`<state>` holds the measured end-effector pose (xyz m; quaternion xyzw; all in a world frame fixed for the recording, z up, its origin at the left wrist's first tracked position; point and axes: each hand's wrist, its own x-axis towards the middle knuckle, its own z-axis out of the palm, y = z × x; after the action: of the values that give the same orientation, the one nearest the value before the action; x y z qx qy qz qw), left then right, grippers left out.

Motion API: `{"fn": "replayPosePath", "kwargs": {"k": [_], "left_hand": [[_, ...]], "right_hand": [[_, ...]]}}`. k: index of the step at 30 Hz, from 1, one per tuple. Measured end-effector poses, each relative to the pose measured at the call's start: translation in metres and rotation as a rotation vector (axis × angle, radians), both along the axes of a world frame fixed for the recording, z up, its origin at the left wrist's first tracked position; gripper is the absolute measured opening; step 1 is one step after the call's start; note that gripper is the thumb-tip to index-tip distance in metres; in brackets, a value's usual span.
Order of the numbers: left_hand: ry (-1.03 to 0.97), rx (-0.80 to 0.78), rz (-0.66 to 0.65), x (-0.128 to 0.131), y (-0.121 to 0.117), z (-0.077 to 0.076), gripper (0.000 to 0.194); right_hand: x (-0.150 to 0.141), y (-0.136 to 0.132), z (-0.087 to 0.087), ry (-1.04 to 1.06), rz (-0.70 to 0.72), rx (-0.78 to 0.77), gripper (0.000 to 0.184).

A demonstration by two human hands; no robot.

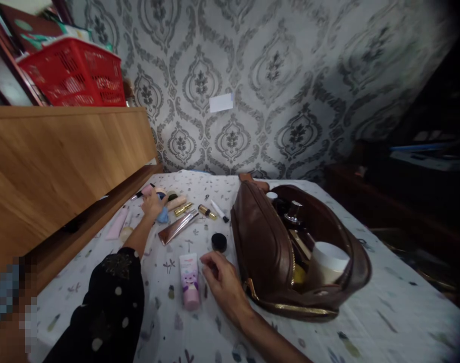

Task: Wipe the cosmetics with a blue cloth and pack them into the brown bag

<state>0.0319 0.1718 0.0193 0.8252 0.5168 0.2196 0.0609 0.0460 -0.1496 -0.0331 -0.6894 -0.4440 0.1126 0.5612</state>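
My left hand reaches over the small cosmetics at the far left, thumb apart from the fingers, touching or just beside a pink item with a dark end. A crumpled blue thing lies by its thumb. My right hand hovers low over or rests on the cloth, fingers loosely bent, nothing visible in it. It is between a pink tube with a purple cartoon figure and the brown cosmetic bag. A round black-lidded jar stands just beyond its fingertips.
A rose-gold tube, gold lipstick-like tubes, a white tube with black cap and a pale pink tube lie around. The unzipped bag holds a white jar and bottles. A wooden cabinet borders the left.
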Motion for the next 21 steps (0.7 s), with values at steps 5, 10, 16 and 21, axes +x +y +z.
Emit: {"fn": "replayPosePath", "kwargs": {"k": [5,10,16,21], "left_hand": [[-0.003,-0.013,0.0,-0.004,0.017,-0.011,0.054],[-0.046,-0.02,-0.064,-0.025,0.038,-0.008,0.042],[-0.106,0.009,-0.064,-0.046,0.071,-0.005,0.034],[-0.121,-0.002,-0.012,-0.032,0.1,-0.006,0.044]], "right_hand": [[0.002,-0.001,-0.002,0.024,0.026,-0.016,0.013],[0.001,-0.002,-0.003,0.024,0.038,-0.019,0.013],[0.002,-0.001,-0.005,0.004,0.039,-0.03,0.013],[0.002,-0.002,-0.007,-0.017,0.049,-0.007,0.013]]}}
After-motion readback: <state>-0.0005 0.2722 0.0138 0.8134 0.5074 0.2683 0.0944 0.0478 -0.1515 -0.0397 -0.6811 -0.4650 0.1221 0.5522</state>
